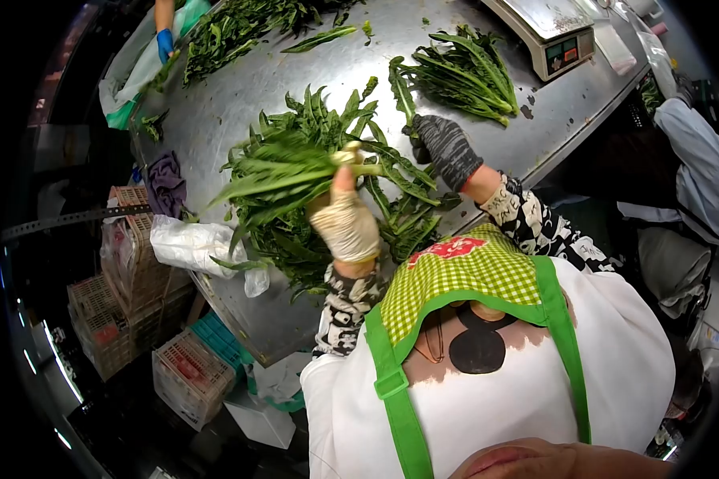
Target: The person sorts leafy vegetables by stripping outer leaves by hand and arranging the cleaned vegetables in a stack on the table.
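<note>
Past your white shirt [495,399] at bottom, your left hand [345,222] clasps leafy greens [291,174] that a slack grip might spill, while your right hand [447,150] pinches another leafy stalk [403,92].

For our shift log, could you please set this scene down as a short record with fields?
Left hand: pale glove, holding a bunch by the stems; leaves blurred
Right hand: dark grey glove, at the stem end of a leaf; grip unclear
Surface: metal table
Under the left hand: leafy pile
Beyond the right hand: another bunch, then a scale
Table's left side: purple cloth, white bag
Beside the table, lower: crates
Others: a co-worker's blue glove, upper left
</note>
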### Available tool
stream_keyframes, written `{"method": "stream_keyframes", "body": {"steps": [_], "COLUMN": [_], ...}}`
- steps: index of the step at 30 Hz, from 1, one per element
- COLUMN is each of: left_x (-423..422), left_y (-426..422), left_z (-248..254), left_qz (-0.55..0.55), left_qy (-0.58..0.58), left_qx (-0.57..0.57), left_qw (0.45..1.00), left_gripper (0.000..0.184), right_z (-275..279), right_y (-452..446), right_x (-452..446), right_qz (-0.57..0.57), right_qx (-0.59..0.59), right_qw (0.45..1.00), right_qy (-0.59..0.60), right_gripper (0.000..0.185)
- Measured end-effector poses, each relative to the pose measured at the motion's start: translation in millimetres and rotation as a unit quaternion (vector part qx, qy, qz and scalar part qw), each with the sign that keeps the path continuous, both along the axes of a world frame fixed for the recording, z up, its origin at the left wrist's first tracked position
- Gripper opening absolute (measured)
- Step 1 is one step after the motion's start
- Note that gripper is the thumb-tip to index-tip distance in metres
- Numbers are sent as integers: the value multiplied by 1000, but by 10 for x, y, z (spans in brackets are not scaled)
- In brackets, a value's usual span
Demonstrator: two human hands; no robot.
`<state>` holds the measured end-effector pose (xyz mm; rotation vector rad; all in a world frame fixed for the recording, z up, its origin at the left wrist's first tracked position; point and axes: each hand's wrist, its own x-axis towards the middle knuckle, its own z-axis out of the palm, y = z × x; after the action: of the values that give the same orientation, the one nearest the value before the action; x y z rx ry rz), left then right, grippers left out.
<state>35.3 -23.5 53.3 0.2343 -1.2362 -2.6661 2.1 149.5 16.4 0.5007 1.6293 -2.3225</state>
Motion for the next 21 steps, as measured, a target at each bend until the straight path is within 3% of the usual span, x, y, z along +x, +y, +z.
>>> {"method": "stream_keyframes", "body": {"steps": [2, 3, 4, 6, 7, 8, 10, 14, 16, 20, 21], "left_x": [-2, -19, -48, -84, -85, -106, -109, -21, 6, -6, -8], "left_y": [-248, -393, -530, -713, -732, -793, -828, -633, -637, -772, -787], "left_z": [259, 271, 273, 269, 322, 252, 137, 197, 242, 203, 207], "left_qz": [-17, -30, -42, -11, 17, 25, -99, -69, -41, -29, -20], "left_qy": [16, 38, 63, 111, 85, 37, 109, 72, 25, 3, -14], "left_qx": [49, 98, 148, 183, 222, 270, 265, 160, 172, 173, 173], "left_qw": [999, 994, 986, 977, 971, 962, 953, 982, 984, 984, 985], "left_gripper": [23, 26, 29, 26, 25, 16, 10, 27, 14, 9, 10], "right_z": [-152, -135, -83, 73, 84, 17, 32, -188, -295, -280, -207], "right_y": [84, 81, 71, -83, -189, -308, -595, -992, -1070, -829, -730], "right_x": [-60, -49, 15, 43, 41, 110, 97, 63, 23, -34, -66], "right_qz": [89, 138, 190, 285, 358, 362, 459, 435, 404, 321, 275], "right_qx": [263, 490, 537, 516, 440, 412, 419, 456, 467, 404, 336], "right_qw": [960, 852, 818, 805, 821, 834, 779, 767, 776, 841, 879], "right_qy": [15, 123, 80, 67, 57, 64, 86, 118, 130, 165, 198], "right_gripper": [34, 42, 46, 51, 53, 55, 58, 61, 61, 58, 56]}}
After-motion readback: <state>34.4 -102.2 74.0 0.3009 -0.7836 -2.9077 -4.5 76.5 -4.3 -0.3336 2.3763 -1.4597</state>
